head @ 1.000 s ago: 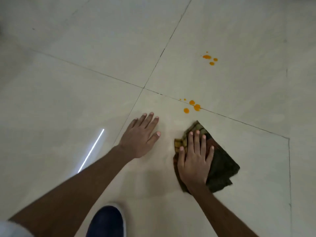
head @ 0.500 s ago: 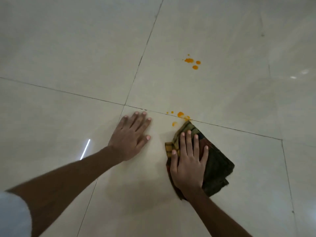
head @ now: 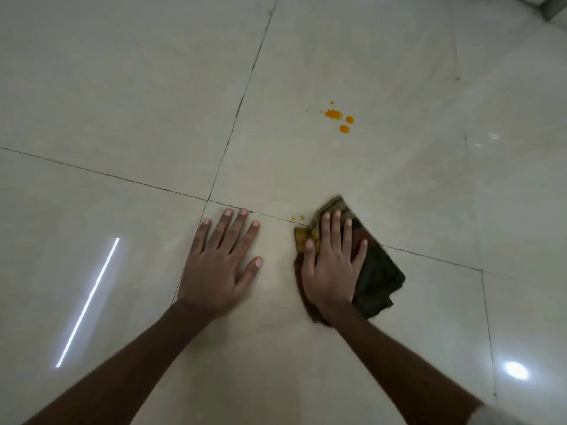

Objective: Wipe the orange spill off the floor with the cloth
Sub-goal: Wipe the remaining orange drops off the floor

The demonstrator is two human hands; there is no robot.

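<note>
A dark checked cloth (head: 377, 271), folded, lies on the pale tiled floor (head: 122, 87). My right hand (head: 333, 265) presses flat on the cloth's left part, fingers spread. The cloth's far corner covers a tile joint. Two tiny orange drops (head: 297, 218) show just left of that corner. A second group of orange drops (head: 339, 118) sits on the tile farther ahead, well apart from the cloth. My left hand (head: 225, 262) rests flat on the floor to the left of the cloth, fingers apart, holding nothing.
Dark grout lines cross at a joint (head: 208, 199) just ahead of my left hand. Light reflections glare on the floor: a streak (head: 89, 299) at the left and a round spot (head: 517, 370) at the lower right. A dark edge (head: 552, 7) shows at the top right corner.
My right hand has pushed the cloth forward over the nearer orange drops, most of which are now covered. My left hand stays planted on the floor. The view has shifted forward.
</note>
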